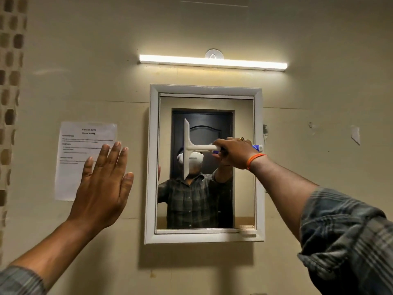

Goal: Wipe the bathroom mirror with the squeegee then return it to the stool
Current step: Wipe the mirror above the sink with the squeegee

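The fingers [221,143] of the right hand [236,153] are curled round the handle of the squeegee [188,149], with the thumb tucked beneath it; the handle is gripped firmly. A ring is worn on one finger and an orange band [255,160] on the wrist. The handle is held level, its blue-and-white end [258,147] projecting past the hand toward the right side of the frame. The white blade is set upright at the left end of the handle and lies against or just before the glass; actual contact cannot be confirmed.

The fingers [110,154] of the left hand [104,184] are straight and slightly spread, palm turned toward the wall, and nothing is held. Whether the palm touches the wall cannot be told. The hand is raised to the left of the mirror, partly in front of a printed paper sheet [70,158] fixed to the wall.

The mirror [242,167] is mounted in a white frame [153,167] on a beige wall [319,99]. The squeegee is positioned across its upper middle part. Reflected in the glass are a dark door and a person in a checked shirt. A lit tube light [212,62] is fixed above the mirror. Checked sleeves [350,237] are seen on both forearms. A strip of mosaic tiles [10,81] runs down the left edge.
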